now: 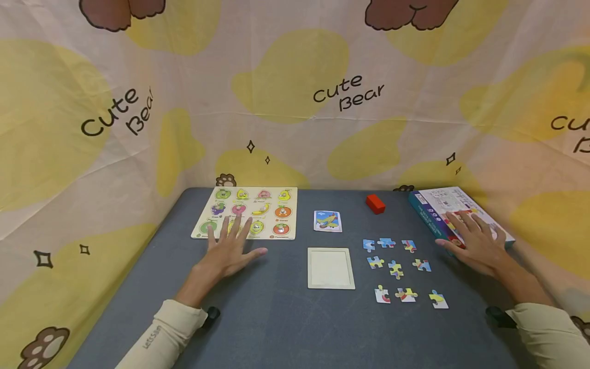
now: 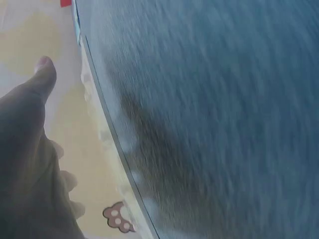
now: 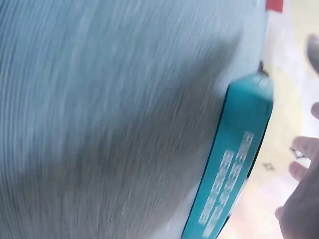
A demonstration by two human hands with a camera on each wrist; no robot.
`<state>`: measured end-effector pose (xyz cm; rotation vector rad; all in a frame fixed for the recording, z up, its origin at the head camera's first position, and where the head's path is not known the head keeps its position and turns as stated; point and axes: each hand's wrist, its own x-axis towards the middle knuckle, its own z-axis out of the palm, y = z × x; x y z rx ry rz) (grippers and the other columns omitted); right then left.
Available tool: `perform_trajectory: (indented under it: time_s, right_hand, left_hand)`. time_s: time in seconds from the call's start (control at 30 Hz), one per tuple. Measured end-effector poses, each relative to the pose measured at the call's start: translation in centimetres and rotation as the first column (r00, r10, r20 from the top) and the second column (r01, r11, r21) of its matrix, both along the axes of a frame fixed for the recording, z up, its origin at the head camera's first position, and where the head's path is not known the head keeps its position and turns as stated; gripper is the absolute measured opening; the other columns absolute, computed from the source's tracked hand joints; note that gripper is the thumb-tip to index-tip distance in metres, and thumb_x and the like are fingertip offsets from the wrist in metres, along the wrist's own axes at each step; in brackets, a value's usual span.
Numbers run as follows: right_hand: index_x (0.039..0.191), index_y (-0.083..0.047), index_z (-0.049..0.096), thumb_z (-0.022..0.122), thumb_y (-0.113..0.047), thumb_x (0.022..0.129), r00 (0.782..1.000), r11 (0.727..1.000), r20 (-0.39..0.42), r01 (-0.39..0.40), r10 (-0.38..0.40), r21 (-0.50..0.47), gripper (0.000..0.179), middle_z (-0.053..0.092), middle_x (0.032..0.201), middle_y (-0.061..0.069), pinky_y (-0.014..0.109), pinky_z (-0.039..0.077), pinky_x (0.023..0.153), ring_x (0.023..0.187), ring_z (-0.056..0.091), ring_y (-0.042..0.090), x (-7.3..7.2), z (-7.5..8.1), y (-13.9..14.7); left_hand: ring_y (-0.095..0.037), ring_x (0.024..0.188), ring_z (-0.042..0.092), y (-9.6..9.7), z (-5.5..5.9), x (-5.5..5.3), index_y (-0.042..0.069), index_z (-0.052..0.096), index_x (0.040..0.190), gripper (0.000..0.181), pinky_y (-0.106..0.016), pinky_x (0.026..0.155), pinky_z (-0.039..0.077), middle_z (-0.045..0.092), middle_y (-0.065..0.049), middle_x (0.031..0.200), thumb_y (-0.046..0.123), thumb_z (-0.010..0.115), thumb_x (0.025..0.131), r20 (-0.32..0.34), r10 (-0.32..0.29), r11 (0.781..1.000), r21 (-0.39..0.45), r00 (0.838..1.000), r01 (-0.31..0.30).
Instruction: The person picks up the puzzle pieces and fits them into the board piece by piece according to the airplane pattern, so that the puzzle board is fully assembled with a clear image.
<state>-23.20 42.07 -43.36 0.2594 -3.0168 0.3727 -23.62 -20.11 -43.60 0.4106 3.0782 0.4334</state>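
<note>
My left hand (image 1: pixel 229 251), fingers spread and straight, is over the front edge of a fruit puzzle board (image 1: pixel 290 205) at the back left; nothing is in it. In the left wrist view its thumb (image 2: pixel 44 79) points up beside the board's thin edge. On the other side, my right hand (image 1: pixel 479 243) spreads its fingers over a teal-sided box (image 1: pixel 426 220), holding nothing. Between the hands lie a square white frame tray (image 1: pixel 331 252), a small airplane picture card (image 1: pixel 328 221) and several loose jigsaw pieces (image 1: pixel 395 269), some apart, in rough rows.
A red block (image 1: pixel 375 204) lies at the back of the dark grey table (image 1: pixel 276 328), right of the card. Printed cloth (image 1: pixel 286 72) hangs behind and along both sides. The box reaches the table's right side near the cloth.
</note>
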Motion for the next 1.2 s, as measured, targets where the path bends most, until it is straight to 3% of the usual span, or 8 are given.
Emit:
perform_trajectory:
  time_s: [0.27, 0.6, 0.83, 1.2]
  right_hand:
    - [0.162, -0.011, 0.04, 0.068, -0.058, 0.098, 0.995, 0.995, -0.005, -0.098, 0.098, 0.006, 0.085, 0.035, 0.162, 0.032, 0.089, 0.016, 0.099, 0.144, 0.026, 0.064, 0.1, 0.3, -4.6]
    - [0.149, -0.008, 0.061, 0.077, -0.043, 0.097, 0.975, 0.972, 0.052, -0.209, 0.215, -0.104, 0.065, 0.057, 0.149, 0.026, 0.069, 0.029, 0.096, 0.133, 0.044, 0.049, -0.5, 0.3, -11.2]
    - [0.136, -0.009, 0.072, 0.079, -0.028, 0.097, 0.962, 0.957, 0.061, -0.257, 0.267, -0.133, 0.044, 0.066, 0.139, 0.021, 0.067, 0.029, 0.096, 0.13, 0.047, 0.045, -1.4, -0.3, -14.1]
    - [0.126, -0.007, 0.078, 0.077, -0.022, 0.098, 0.962, 0.962, 0.105, -0.235, 0.25, -0.136, 0.032, 0.067, 0.133, 0.018, 0.066, 0.029, 0.096, 0.127, 0.046, 0.043, -2.6, -0.9, -15.3]
  left_hand:
    - [-0.048, 0.161, 0.015, 3.9, 0.2, 1.0, 0.008, 0.024, 0.169, 0.092, -0.078, 0.12, 0.008, 0.016, -0.018, 0.176, 0.061, 0.059, 0.103, 0.071, -0.129, 0.99, 0.072, 0.989, 0.124]
    - [-0.035, 0.161, 0.025, 9.4, 0.4, 2.7, 0.008, 0.035, 0.166, 0.087, -0.067, 0.125, 0.017, 0.029, -0.012, 0.174, 0.056, 0.067, 0.101, 0.177, -0.305, 0.946, 0.169, 0.936, 0.276]
    - [-0.036, 0.158, 0.033, 11.4, -0.1, 2.7, 0.006, 0.042, 0.162, 0.088, -0.066, 0.123, 0.025, 0.037, -0.012, 0.17, 0.053, 0.075, 0.096, 0.221, -0.322, 0.943, 0.156, 0.921, 0.293]
    - [-0.038, 0.157, 0.033, 11.2, -0.7, 2.7, 0.006, 0.045, 0.161, 0.088, -0.068, 0.119, 0.029, 0.038, -0.011, 0.17, 0.047, 0.081, 0.092, 0.194, -0.346, 0.937, 0.127, 0.918, 0.326]
